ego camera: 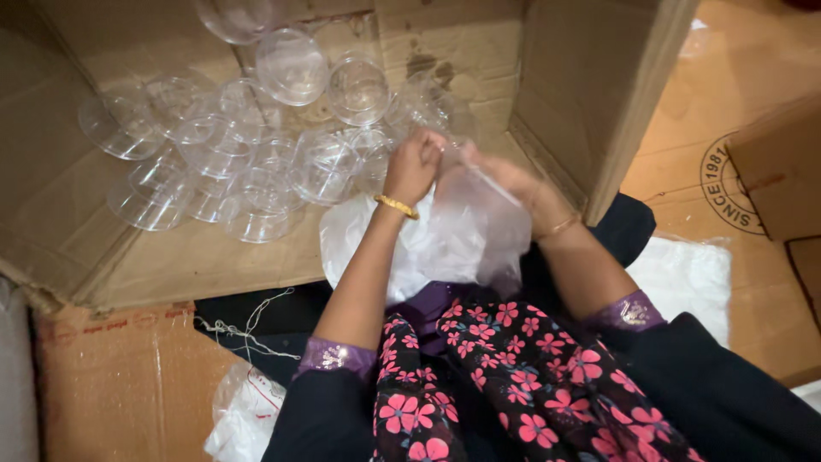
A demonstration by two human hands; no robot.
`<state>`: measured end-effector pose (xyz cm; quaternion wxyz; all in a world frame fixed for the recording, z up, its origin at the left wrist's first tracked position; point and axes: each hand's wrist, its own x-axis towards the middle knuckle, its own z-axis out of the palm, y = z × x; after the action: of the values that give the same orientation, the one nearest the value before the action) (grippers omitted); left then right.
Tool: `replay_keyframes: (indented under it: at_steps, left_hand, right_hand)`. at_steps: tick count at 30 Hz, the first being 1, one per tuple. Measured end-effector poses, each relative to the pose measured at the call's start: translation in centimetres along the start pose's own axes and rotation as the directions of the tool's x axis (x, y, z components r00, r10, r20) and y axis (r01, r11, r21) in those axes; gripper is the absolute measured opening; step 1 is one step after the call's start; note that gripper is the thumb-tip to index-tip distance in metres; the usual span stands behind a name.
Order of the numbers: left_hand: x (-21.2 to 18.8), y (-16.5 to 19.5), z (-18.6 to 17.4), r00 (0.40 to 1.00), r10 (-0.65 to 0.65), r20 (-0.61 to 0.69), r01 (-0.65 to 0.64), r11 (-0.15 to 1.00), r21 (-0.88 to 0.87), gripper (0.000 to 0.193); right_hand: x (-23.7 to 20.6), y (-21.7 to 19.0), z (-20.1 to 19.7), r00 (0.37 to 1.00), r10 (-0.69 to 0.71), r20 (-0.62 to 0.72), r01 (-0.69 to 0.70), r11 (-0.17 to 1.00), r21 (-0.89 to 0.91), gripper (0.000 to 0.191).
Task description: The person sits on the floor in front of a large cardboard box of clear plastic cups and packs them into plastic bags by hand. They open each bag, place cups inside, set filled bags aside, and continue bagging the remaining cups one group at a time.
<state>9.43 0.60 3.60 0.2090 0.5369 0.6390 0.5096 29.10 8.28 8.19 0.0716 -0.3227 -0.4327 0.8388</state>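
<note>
Hands at a clear plastic bag [479, 231], held above the lap before an open cardboard box [564, 94] of clear plastic cups [291, 64]. Left hand [413, 167] and right hand [505, 180] both pinch its top edge. Film judged light, limp, slippery; best gripped at the bunched mouth.

Clear plastic cups [248, 162] lie heaped in an open cardboard box [564, 94]; loose string [248, 329] nearby.

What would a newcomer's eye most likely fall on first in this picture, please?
Probably the heap of clear plastic cups lying inside the open cardboard box at upper left. Next, the left hand and right hand at centre, both gripping a thin clear plastic bag above the flowered lap.
</note>
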Motion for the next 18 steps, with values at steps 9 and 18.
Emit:
replay_keyframes:
  at_steps: [9,18]
  left_hand:
    - [-0.8,1.3,-5.7,0.933,-0.094,0.347,0.278,0.801,-0.531,0.042]
    - [-1.8,0.5,-4.7,0.868,-0.308,0.389,0.487,0.676,-0.553,0.035]
  right_hand:
    - [-24.5,-9.1,-7.5,0.597,-0.704,-0.385,0.235,0.612,-0.755,0.037]
    - [-14.4,-17.6,-23.9,0.284,-0.898,-0.336,-0.179,0.295,-0.939,0.025]
